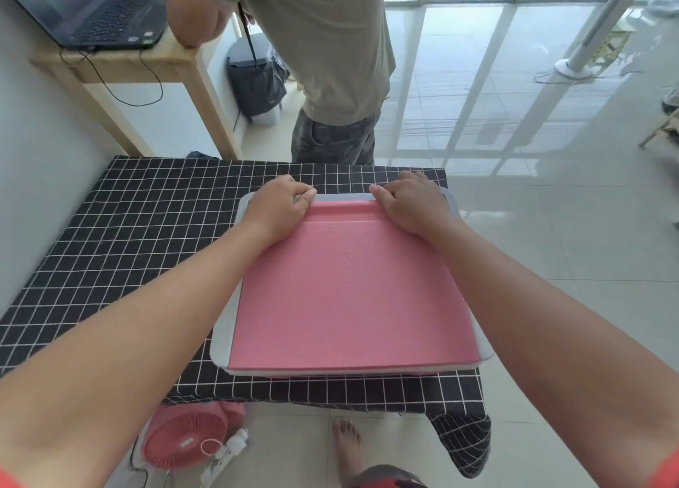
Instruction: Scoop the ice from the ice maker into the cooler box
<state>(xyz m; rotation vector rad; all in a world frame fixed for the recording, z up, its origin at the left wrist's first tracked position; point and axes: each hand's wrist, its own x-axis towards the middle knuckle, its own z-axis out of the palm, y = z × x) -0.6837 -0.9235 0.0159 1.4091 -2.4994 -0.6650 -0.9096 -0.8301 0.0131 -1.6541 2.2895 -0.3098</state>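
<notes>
Your left hand (pixel 281 202) is gripping far-left edge of cooler box (pixel 352 289), fingers curled over its rim. Box is sitting lid-closed on checked tablecloth (pixel 121 237), right half of table, pink lid stretching between your forearms. Your right hand (pixel 411 199) is gripping far-right edge, fingers curled likewise.

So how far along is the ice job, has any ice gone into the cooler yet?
Nothing looks done: the cooler box on the checked table has its pink lid shut, and no ice, scoop or ice maker is in view. In hand: the left hand and right hand grip the lid's far edge. Left: opening it and all the scooping.
</notes>
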